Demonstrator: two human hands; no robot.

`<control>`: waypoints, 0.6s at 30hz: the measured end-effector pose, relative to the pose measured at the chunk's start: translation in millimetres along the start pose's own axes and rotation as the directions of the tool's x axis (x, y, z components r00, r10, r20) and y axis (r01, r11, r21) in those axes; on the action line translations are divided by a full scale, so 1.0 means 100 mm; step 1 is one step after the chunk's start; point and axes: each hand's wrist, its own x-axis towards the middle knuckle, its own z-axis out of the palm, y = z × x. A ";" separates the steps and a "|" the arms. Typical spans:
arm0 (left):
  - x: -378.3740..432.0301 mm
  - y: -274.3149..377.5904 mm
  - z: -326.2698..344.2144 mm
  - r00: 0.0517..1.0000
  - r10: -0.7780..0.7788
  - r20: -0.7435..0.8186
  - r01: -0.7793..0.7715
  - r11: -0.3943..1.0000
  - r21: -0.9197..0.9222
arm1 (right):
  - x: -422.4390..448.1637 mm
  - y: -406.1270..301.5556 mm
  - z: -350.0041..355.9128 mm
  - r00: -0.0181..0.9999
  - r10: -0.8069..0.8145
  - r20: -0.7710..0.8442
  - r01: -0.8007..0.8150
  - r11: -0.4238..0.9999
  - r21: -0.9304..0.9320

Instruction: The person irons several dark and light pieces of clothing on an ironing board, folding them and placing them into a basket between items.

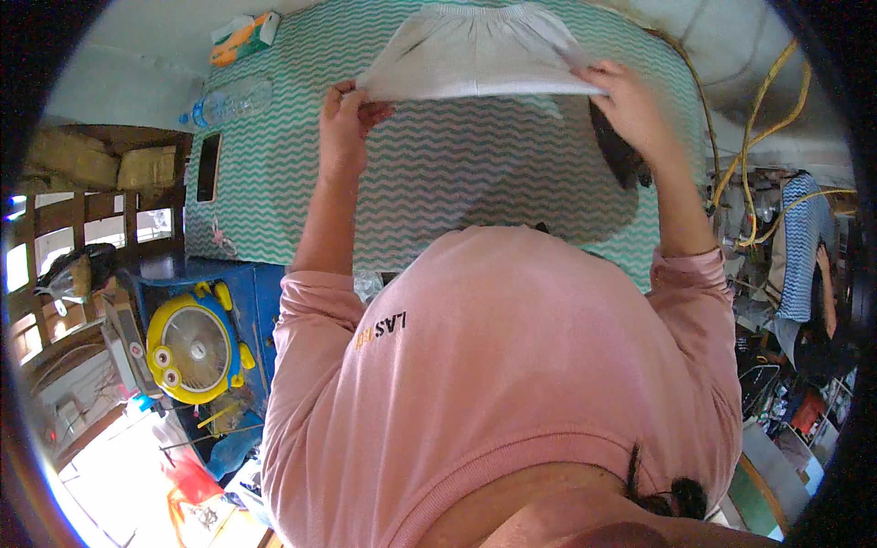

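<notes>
A white garment with a gathered elastic waist [473,55], like a small pair of shorts, lies in front of me. Its waist points away and its lower edge faces me. My left hand [349,127] pinches the left corner of that edge. At the opposite corner my right hand [627,103], slightly blurred, grips the fabric. Beneath the garment is a table cover with a green and grey zigzag pattern [425,178]. A dark object [616,147] lies just under my right hand and wrist; I cannot tell what it is.
On the table's left side are a phone [209,167], a clear plastic bottle [236,101] and an orange and green tissue pack [243,41]. Below stands a yellow fan [195,349]. Yellow cables [750,147] hang at the right. Farther right, another person's arm [828,291] shows.
</notes>
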 end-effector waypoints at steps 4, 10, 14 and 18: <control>-0.18 -0.57 -0.29 0.986 -0.156 -0.061 0.162 0.981 0.110 | -0.34 0.07 0.60 0.956 0.127 0.263 -0.115 0.992 -0.058; -0.60 -0.97 -0.52 0.967 -0.220 -0.127 0.251 0.909 0.334 | -0.86 -0.04 0.91 0.928 0.133 0.347 -0.171 0.982 0.081; -0.55 -0.85 -0.19 0.881 0.386 0.272 -0.389 0.266 0.882 | -0.70 -0.18 0.81 0.979 0.138 0.148 -0.167 0.965 0.205; -0.22 -1.05 0.26 0.614 0.230 0.755 -0.775 -0.007 0.632 | -0.17 -0.40 0.99 0.982 0.118 -0.148 -0.079 0.965 0.249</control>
